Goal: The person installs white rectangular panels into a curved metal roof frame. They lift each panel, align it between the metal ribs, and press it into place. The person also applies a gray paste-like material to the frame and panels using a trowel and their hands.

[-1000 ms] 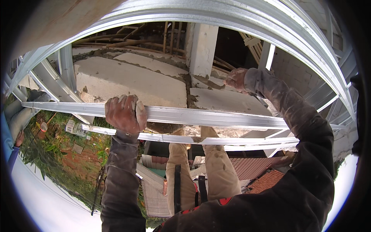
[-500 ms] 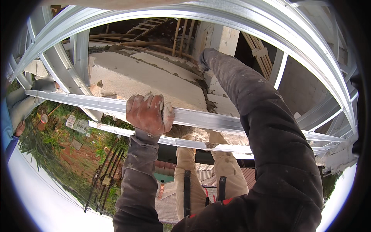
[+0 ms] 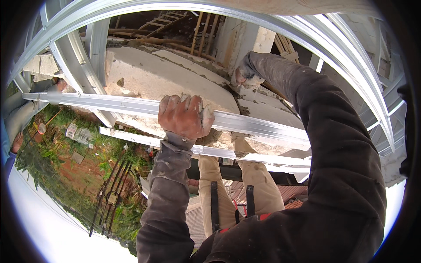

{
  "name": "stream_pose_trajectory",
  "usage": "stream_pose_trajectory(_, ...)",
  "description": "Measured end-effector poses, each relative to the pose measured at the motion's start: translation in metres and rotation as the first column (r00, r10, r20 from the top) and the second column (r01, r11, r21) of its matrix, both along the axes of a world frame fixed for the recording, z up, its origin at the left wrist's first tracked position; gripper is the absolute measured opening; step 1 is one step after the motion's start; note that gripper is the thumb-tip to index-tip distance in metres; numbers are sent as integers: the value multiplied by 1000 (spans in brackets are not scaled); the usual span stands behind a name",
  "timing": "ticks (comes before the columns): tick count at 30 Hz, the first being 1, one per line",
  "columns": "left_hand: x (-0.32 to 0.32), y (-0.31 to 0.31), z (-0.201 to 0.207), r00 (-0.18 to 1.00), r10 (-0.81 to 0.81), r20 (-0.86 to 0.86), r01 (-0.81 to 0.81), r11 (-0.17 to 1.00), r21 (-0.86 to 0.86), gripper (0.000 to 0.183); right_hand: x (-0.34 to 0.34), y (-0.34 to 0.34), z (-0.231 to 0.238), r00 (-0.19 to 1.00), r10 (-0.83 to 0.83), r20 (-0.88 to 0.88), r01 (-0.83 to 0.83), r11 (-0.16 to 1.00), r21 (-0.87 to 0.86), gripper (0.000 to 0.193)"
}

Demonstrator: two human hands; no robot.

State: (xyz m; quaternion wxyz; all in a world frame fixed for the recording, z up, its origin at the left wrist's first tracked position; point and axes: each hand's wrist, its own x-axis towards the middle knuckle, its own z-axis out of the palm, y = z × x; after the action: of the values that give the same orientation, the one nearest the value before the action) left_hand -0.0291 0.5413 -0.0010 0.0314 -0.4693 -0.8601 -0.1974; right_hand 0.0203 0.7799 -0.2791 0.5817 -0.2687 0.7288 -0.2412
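Note:
My left hand (image 3: 186, 116) is closed over a long silvery metal channel (image 3: 258, 127) that crosses in front of me, knuckles up and dusted with white. Farther off and to the right, my right hand (image 3: 247, 75) is curled by the corner of a pale column (image 3: 239, 37), above the wall top. Whitish dust coats its fingers, and what they hold, if anything, I cannot make out. Below the channel runs a second metal strip (image 3: 210, 151). A thick pale block wall (image 3: 171, 76) with rough mortar edges lies beyond the channel.
Curved metal framing (image 3: 175, 6) arches overhead, with upright studs (image 3: 96, 50) at left. Another person's arm (image 3: 22, 111) is at the far left, near the channel's end. A sloping ground (image 3: 72, 168) with plants lies far below. Bamboo poles (image 3: 204, 35) stand behind the wall.
My left hand has shifted right along the channel, still gripping. My right hand has come slightly right and down, showing more of its fingers. The whole view has shifted a little.

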Motion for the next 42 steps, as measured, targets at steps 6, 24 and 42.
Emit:
stream_pose_trajectory(6, 0, 2, 2, 999, -14, -32, 16, 999, 39, 29, 5, 2, 52, 997, 70, -37, -77, 966, -245, 23)
stream_pose_trajectory(24, 2, 1, -1, 999, -17, -37, 19, 999, 38, 28, 48, -11, 57, 851, 434, -296, -379, 897, 227, 34)
stream_pose_trajectory(42, 1, 1, 2, 999, -17, -30, 18, 999, 34, 30, 3, -31, 98, 938, 245, -244, -153, 927, 343, 42)
